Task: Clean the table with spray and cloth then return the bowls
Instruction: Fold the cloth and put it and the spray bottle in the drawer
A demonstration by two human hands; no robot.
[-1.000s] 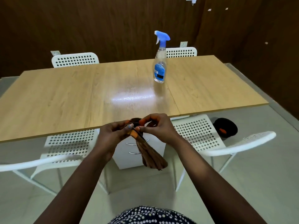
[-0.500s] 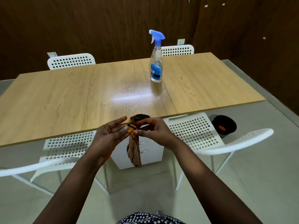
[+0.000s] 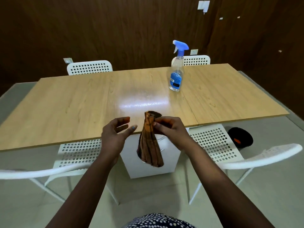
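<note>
A brown and orange cloth (image 3: pixel 148 142) hangs folded from my right hand (image 3: pixel 171 131), which pinches its top just over the near edge of the wooden table (image 3: pixel 74 109). My left hand (image 3: pixel 116 133) is beside the cloth, a little apart from it, fingers spread and holding nothing. A clear spray bottle (image 3: pixel 176 71) with a blue trigger and blue label stands upright on the far right part of the table. A dark bowl (image 3: pixel 240 139) with something orange inside rests on the floor to the right, past the chair.
Two white perforated chairs (image 3: pixel 212 143) (image 3: pixel 77 152) are tucked at the near side, and two more chairs (image 3: pixel 89 67) (image 3: pixel 196 60) at the far side. A white drawer unit (image 3: pixel 151 169) stands under the table. Dark wood walls surround the room.
My left hand has let go of the cloth and opened to the left. The cloth now hangs from my right hand alone. The view has tilted upward.
</note>
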